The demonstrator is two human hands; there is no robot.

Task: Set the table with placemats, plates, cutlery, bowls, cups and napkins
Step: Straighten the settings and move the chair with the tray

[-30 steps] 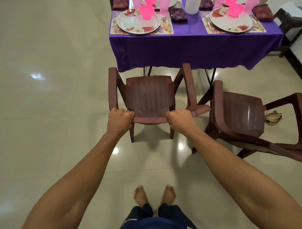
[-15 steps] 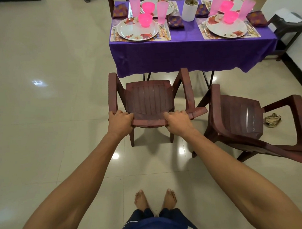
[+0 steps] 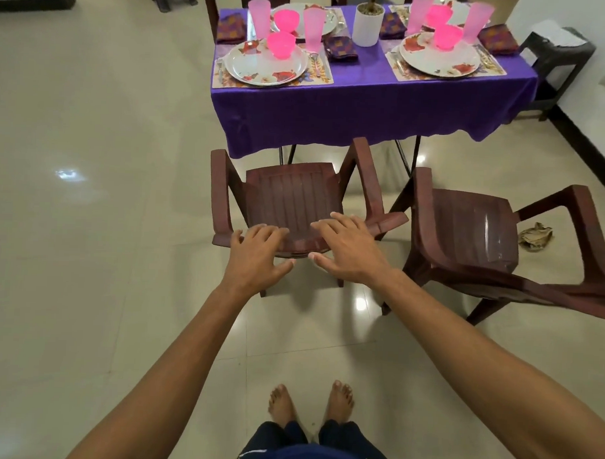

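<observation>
Released now from the chair back gripped half a second ago: left hand [image 3: 255, 258] and right hand [image 3: 348, 251], both opened out, fingers [image 3: 342, 221] straight and spread, holding nothing. Hovering over or brushing the top rail of the near chair [image 3: 295, 201]; cannot tell whether touching. Thumbs pointing toward each other, a small gap between them. Both forearms stretched forward from the lower corners of the view.

Just right of that chair, a second brown chair [image 3: 479, 232], turned at an angle, its arm close to the first one's armrest. Beyond both, the bench [image 3: 349, 114], draped in a purple cloth hanging down the near side. On the near left of it, a patterned placemat [image 3: 322, 77] under a floral plate [image 3: 262, 68], with a pink bowl [image 3: 280, 45] standing on the plate and cutlery [image 3: 315, 63] beside it on the mat. Behind, two tall pink cups [image 3: 258, 16], and a folded napkin [image 3: 341, 48] right of the mat. On the near right, a matching setting. Between the settings, a white pot [image 3: 367, 24]. On the floor by the right chair, a crumpled scrap [image 3: 534, 235]. Bare feet [image 3: 283, 405] at the bottom of the view.
</observation>
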